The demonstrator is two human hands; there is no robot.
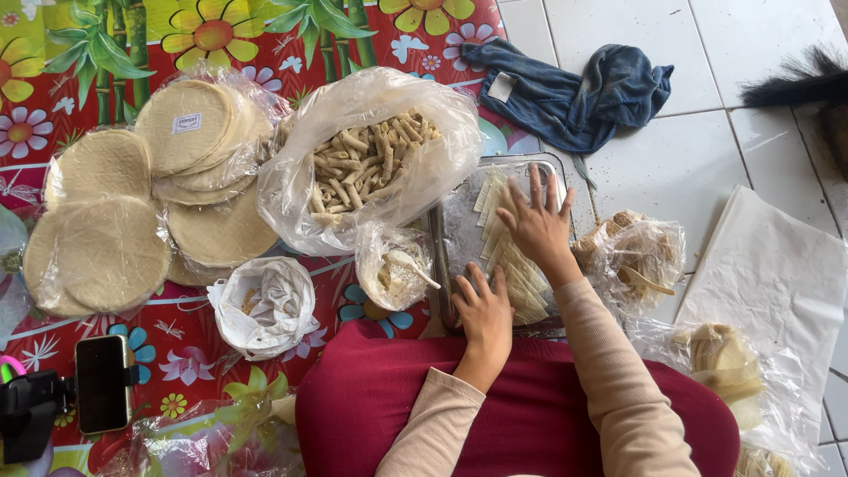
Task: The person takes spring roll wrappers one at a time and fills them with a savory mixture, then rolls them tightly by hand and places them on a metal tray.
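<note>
Here, looking down from my head camera, I am in the middle of working wrapper strips on the metal tray (459, 231) that sits on the floor just past my red lap. My right hand (537, 223) lies flat with its fingers spread, pressing on the pale pastry strips (519, 281) stacked in the tray. My left hand (481, 311) rests open at the tray's near edge, fingers together on the same stack, gripping nothing. Beside the tray stand a small bag with a spoon (395, 265) and a big clear bag of rolled sticks (369, 161). I judge the next move calls for peeling a single strip free without tearing it.
</note>
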